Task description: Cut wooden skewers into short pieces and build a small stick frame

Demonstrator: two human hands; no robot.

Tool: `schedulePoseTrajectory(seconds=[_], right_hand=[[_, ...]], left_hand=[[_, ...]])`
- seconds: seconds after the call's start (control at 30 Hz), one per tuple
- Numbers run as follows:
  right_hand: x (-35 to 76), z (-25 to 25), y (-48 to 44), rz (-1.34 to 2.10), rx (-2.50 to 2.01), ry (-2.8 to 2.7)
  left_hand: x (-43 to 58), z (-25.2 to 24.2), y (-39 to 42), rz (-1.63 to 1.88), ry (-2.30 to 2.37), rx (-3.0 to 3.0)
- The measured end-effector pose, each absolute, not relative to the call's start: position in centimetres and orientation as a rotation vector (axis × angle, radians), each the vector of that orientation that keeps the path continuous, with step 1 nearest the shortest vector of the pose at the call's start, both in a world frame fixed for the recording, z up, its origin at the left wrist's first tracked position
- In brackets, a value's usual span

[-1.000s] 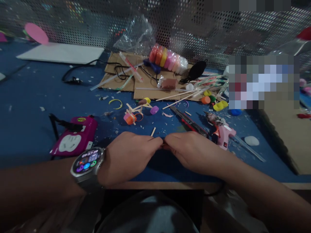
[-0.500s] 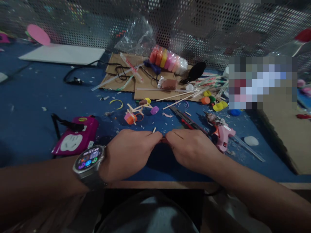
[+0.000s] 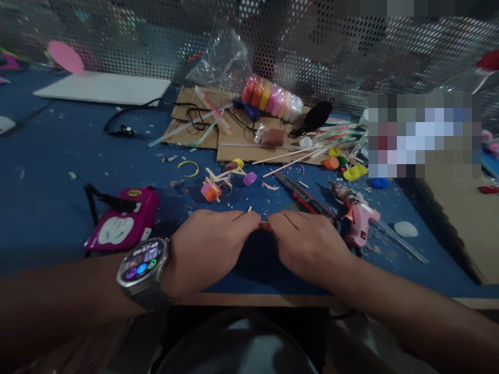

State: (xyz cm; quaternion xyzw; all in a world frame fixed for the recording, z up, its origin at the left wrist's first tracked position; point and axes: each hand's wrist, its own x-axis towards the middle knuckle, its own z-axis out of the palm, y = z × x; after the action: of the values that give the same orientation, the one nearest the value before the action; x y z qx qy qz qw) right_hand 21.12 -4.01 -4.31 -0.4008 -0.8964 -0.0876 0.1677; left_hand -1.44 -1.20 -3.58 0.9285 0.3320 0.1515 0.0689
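the left hand (image 3: 212, 246), a watch (image 3: 143, 262) on its wrist, and the right hand (image 3: 310, 241) are close together near the front edge of the blue worktop (image 3: 47, 213), fingers (image 3: 249, 222) curled in; what they grip cannot be made out. the tip of a stick (image 3: 250, 209) shows just beyond the left hand. farther off lie a stick frame (image 3: 211, 191), a cutter (image 3: 298, 190) and a pink glue gun (image 3: 362, 221); a magenta box (image 3: 150, 210) sits at left, clay packs (image 3: 275, 98) on cardboard (image 3: 237, 152) behind.
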Motion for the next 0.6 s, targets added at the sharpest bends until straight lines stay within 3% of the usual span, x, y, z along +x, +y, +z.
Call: schedulePoseTrajectory(seconds=[0.6], right_hand=[[21.19, -4.13, -3.77, -0.240, -1.081, -2.522]], left_hand=[[-1.69, -3.61, -0.97, 0.605, 0.957, 2.816]])
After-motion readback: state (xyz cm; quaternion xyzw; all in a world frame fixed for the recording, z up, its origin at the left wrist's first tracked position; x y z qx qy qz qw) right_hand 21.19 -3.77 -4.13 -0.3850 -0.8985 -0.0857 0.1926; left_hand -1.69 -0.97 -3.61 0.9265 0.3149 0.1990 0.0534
